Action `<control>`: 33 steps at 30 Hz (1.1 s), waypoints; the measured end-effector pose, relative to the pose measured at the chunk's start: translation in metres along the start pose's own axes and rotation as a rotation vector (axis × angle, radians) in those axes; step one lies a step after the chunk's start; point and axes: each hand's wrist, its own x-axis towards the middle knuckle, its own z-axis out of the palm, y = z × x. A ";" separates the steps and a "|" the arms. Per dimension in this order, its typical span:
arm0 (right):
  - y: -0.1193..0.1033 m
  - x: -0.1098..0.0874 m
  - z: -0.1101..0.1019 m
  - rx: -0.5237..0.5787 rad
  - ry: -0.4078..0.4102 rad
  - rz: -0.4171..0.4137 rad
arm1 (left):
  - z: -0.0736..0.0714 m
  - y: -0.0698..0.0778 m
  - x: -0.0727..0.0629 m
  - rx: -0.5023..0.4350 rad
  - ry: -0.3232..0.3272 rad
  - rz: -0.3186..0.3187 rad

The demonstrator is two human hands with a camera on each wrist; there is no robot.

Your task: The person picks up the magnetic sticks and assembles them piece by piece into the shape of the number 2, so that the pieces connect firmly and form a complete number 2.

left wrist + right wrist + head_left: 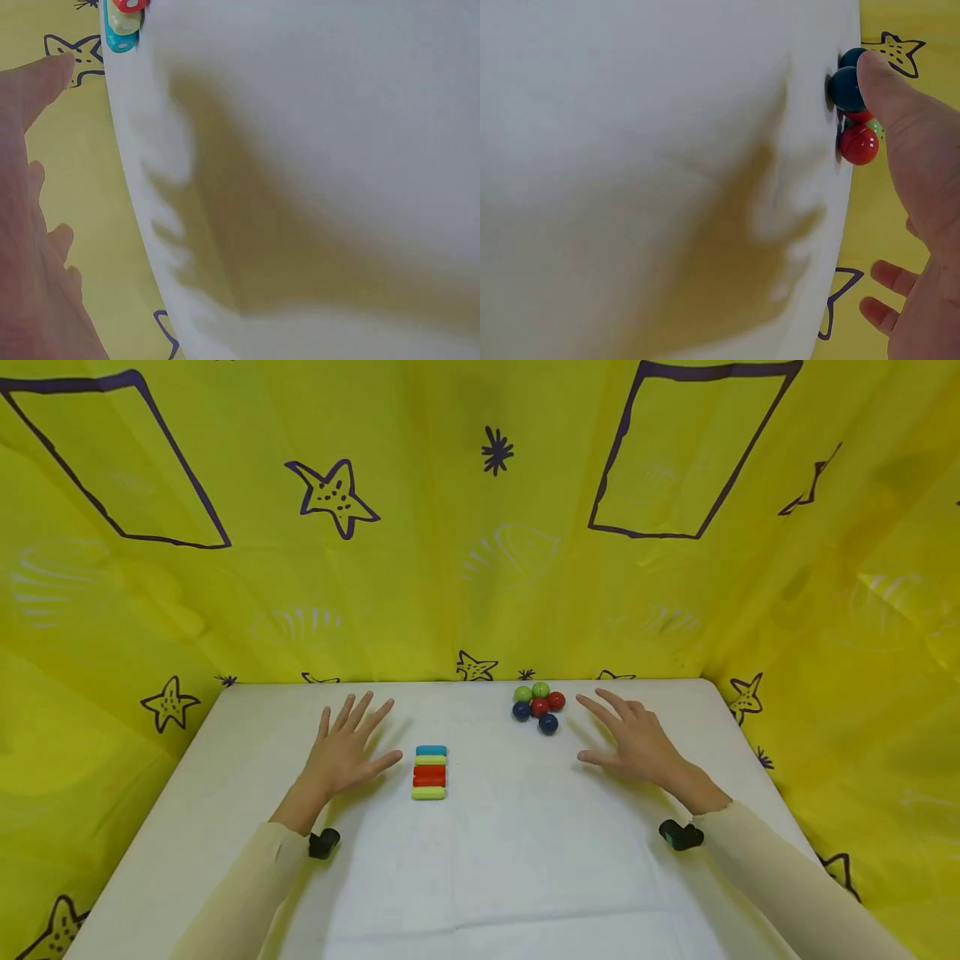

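Observation:
My left hand (342, 758) hovers over the white table with its fingers spread, holding nothing. Just right of its thumb lies a column of short coloured bars: a blue bar (431, 750) at the far end, a yellow-green bar (431, 761), two red bars (430, 771) and another yellow-green bar (428, 793) nearest me. My right hand (637, 745), also spread and holding nothing, is to the right of a cluster of small balls. Two are green (541, 690), two red (556, 700) and two dark blue (548, 724). The right wrist view shows the thumb partly covering a blue ball (846, 90).
A white cloth (525, 877) with faint creases covers the table. Yellow curtain fabric (420, 568) with drawn stars and fish hangs behind and at both sides. A small black device is on the left wrist (324, 843) and on the right wrist (682, 835).

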 end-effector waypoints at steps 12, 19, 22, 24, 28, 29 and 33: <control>0.000 0.025 0.015 0.490 -0.069 -0.063 | 0.009 0.013 0.011 -0.163 0.041 0.075; -0.007 0.036 0.023 0.596 -0.151 0.043 | 0.016 0.023 0.015 -0.293 0.037 0.052; -0.010 0.039 0.026 0.601 -0.157 0.061 | 0.017 0.026 0.017 -0.355 0.028 0.045; -0.011 0.042 0.028 0.603 -0.154 0.070 | 0.017 0.027 0.018 -0.400 0.020 0.054; -0.014 0.045 0.030 0.590 -0.144 0.064 | 0.017 0.027 0.021 -0.477 -0.027 0.085; -0.014 0.045 0.031 0.585 -0.142 0.062 | 0.018 0.027 0.022 -0.493 -0.041 0.093; -0.016 0.048 0.033 0.570 -0.131 0.062 | 0.021 0.028 0.029 -0.527 -0.091 0.103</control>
